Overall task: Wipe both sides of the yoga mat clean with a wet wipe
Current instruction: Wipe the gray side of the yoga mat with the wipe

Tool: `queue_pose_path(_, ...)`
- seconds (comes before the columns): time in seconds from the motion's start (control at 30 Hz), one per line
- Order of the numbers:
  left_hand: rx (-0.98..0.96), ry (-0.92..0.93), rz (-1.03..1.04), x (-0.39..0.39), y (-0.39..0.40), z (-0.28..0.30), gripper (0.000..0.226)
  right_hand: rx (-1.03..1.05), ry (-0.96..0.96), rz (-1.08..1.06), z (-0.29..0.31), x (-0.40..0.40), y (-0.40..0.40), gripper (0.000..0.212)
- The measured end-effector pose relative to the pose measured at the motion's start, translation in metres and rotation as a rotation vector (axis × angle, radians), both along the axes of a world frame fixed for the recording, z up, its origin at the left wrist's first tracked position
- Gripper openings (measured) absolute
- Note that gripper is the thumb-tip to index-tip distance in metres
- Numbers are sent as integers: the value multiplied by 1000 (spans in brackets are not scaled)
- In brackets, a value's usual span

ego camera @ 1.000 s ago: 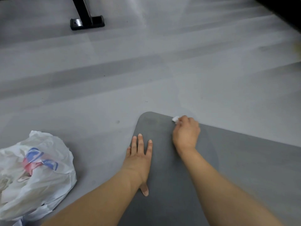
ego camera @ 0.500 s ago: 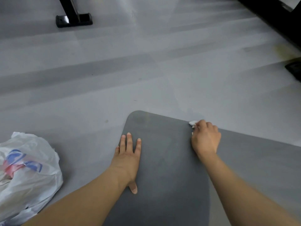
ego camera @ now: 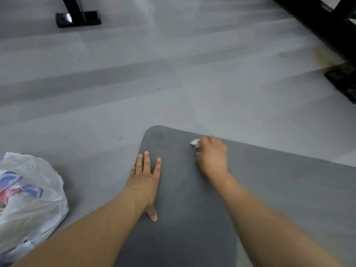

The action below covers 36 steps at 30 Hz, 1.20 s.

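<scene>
Grey yoga mat (ego camera: 269,189) flat on floor (ego camera: 173,83). Left hand (ego camera: 145,178) pressed flat, fingers spread, near corner. Right hand (ego camera: 212,155) grips wet wipe (ego camera: 195,142) at far edge. Top side mid-wipe; underside likely undone.

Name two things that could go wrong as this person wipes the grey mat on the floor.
The wet wipe is a small wad in the right hand near the mat's far edge; it may slide onto the floor and pick up dirt. Only the left hand pins the mat near its corner, so firm strokes might shift or buckle it.
</scene>
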<state>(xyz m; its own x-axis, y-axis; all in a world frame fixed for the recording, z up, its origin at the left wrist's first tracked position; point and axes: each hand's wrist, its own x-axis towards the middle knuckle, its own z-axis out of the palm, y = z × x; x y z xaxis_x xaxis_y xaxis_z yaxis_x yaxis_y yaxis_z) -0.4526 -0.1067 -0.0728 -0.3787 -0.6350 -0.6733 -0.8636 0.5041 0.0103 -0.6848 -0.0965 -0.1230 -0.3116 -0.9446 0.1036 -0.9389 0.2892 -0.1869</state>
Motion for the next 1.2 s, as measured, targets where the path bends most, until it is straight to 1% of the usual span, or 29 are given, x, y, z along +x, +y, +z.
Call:
queue_pose_path(0.03, 1, 4, 3, 0, 0, -1, 172, -14, 16, -99, 0, -27, 15, 18)
queue_pose_path(0.1, 1, 9, 6, 1, 0, -3, 172, -21, -14, -293, 0, -62, 37, 13)
queue_pose_path(0.17, 2, 8, 7, 1, 0, -3, 172, -24, -51, -408, -2, -64, 38, 15)
queue_pose_path(0.2, 1, 10, 8, 1, 0, -3, 172, -27, -62, -420, -2, -53, 33, 14)
queue_pose_path(0.27, -2, 21, 10, 1, 0, -2, 173, -39, -85, -363, -1, -14, 21, 8)
queue_pose_path(0.3, -2, 26, 11, 1, -1, -2, 173, -52, -99, -297, -1, 12, 16, 5)
queue_pose_path(0.37, -1, 35, 13, 3, -1, -1, 174, -69, -156, -128, -3, 71, 11, 8)
queue_pose_path(0.43, 2, 50, 19, 6, -1, 0, 174, -36, -221, 20, -1, 113, 13, 4)
queue_pose_path(0.5, 7, 76, 28, 9, -1, 2, 174, 1, -246, 120, 4, 118, 14, 3)
queue_pose_path(0.57, 5, 92, 28, 10, -1, 3, 174, -27, -174, 172, 4, 89, 17, 14)
queue_pose_path(0.6, 4, 95, 30, 10, -1, 3, 174, -42, -127, 144, 2, 66, 20, 17)
queue_pose_path(0.7, 0, 115, 53, 12, -1, 2, 175, -82, -43, -123, 0, -21, 40, 8)
queue_pose_path(0.77, -2, 129, 60, 13, 0, 1, 176, -47, -82, -297, -2, -61, 58, 10)
queue_pose_path(0.83, 0, 132, 62, 13, -1, 0, 176, -47, -115, -364, -1, -60, 59, 9)
queue_pose_path(0.9, -4, 124, 68, 12, 0, 1, 177, -101, -126, -320, -2, -25, 48, 5)
queue_pose_path(1.0, -4, 118, 72, 13, -1, 1, 176, -127, -198, -127, -6, 62, 36, 13)
queue_pose_path(1.1, -6, 118, 71, 13, -1, 1, 175, -28, -270, 70, -2, 130, 38, 10)
queue_pose_path(1.13, -7, 120, 72, 13, -1, 0, 175, 9, -286, 120, 0, 136, 38, 11)
queue_pose_path(1.2, -8, 121, 63, 14, -1, -1, 174, -15, -215, 209, 2, 118, 40, 13)
